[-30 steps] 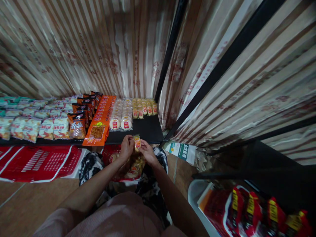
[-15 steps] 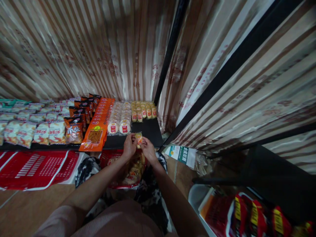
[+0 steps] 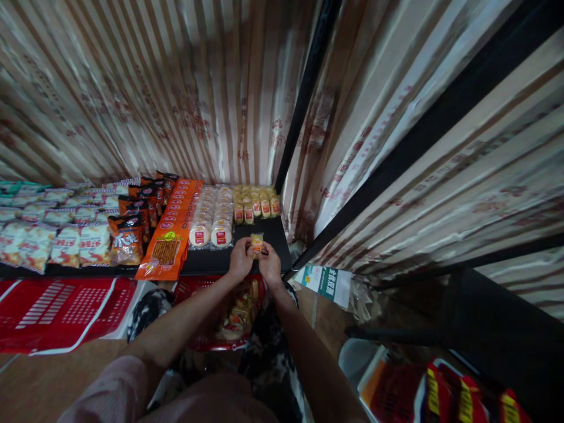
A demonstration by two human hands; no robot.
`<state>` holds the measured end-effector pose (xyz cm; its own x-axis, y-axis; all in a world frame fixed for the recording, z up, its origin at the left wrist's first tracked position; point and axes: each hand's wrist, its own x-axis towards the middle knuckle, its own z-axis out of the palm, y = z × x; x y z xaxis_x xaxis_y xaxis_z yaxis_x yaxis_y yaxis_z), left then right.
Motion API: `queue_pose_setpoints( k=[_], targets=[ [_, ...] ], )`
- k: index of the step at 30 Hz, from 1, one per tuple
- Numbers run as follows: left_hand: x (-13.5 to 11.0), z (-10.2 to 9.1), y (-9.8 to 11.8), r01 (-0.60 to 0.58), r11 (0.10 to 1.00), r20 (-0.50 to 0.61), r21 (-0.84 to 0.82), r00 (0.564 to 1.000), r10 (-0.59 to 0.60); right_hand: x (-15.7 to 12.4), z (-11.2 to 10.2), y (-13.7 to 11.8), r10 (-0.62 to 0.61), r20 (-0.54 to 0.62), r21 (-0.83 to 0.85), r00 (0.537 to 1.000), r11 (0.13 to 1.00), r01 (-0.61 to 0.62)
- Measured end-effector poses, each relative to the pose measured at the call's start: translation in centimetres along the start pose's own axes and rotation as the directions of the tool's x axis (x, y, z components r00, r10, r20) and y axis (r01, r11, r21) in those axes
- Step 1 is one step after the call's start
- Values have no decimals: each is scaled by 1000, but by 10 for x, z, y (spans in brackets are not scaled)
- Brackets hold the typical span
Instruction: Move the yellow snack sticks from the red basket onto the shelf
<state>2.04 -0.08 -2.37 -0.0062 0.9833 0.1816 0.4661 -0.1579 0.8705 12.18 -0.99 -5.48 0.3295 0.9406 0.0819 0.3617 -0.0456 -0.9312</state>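
Between my two hands I hold a small yellow snack packet (image 3: 257, 240) upright above the front of the black shelf (image 3: 211, 259). My left hand (image 3: 241, 259) pinches its left side, and my right hand (image 3: 269, 264) grips the right side. Behind it on the shelf stand rows of similar yellow packets (image 3: 257, 202) with red labels. To their left are stacked round white crackers in clear wrap (image 3: 210, 226). Below my hands, a red basket (image 3: 187, 288) holds more wrapped snacks, partly hidden by my forearms.
Orange flat snack packs (image 3: 165, 238), dark-orange bags (image 3: 126, 241) and white snack bags (image 3: 94, 244) line the shelf leftward. Another red basket (image 3: 66, 311) sits at lower left. Black frame poles (image 3: 304, 111) and striped sheeting (image 3: 198, 76) enclose the back. Red bags (image 3: 473, 393) lie at lower right.
Both hands have moved slightly forward and to the right with the yellow packet, closer to the yellow rows. The camera view has shifted a little.
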Motion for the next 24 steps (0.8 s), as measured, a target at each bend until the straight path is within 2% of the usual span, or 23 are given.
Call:
queue_pose_setpoints(
  k=[6,13,24],
  targets=[
    [6,8,5,2,999,-5,48,1000,-2,16,2,5,7,-33,-24,999,1000,-8],
    [12,13,15,1,995,51,100,999,-6,35,3,6,1,-106,-87,994,996,-11],
    [41,29,13,28,995,77,92,996,-35,69,9,6,-39,-169,-171,985,985,10]
  ],
)
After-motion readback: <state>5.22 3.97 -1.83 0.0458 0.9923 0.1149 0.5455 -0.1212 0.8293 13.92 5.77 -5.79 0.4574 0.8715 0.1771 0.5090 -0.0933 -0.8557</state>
